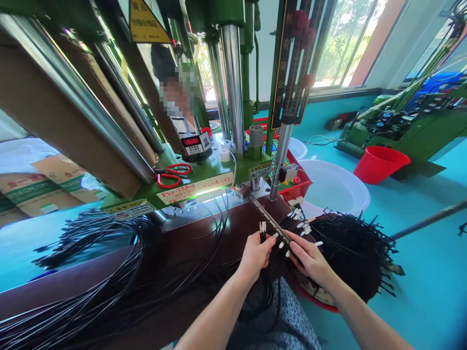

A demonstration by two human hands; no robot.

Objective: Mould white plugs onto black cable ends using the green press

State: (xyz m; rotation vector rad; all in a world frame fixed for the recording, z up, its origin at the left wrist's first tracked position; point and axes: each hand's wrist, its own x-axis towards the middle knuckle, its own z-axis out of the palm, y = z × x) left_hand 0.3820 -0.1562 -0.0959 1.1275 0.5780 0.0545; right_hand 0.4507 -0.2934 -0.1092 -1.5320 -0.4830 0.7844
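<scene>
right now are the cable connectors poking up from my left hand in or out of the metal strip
Out: the cable connectors stand clear of the metal strip, to its left.

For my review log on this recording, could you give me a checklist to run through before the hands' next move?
1. Left hand grips the thin black cables with silver metal plugs: ok.
2. Right hand holds the long, narrow dark metal bar: ok.
3. Small silver plugs along the bar fully seated: cannot tell, too small to see.
4. Both hands outside the large green metal press: ok, they are in front of it.
5. Red-handled scissors away from the hands: ok, lying on the press.
6. Dark brown tabletop free of stray cables: not ok, long black cables trail across it.
</scene>
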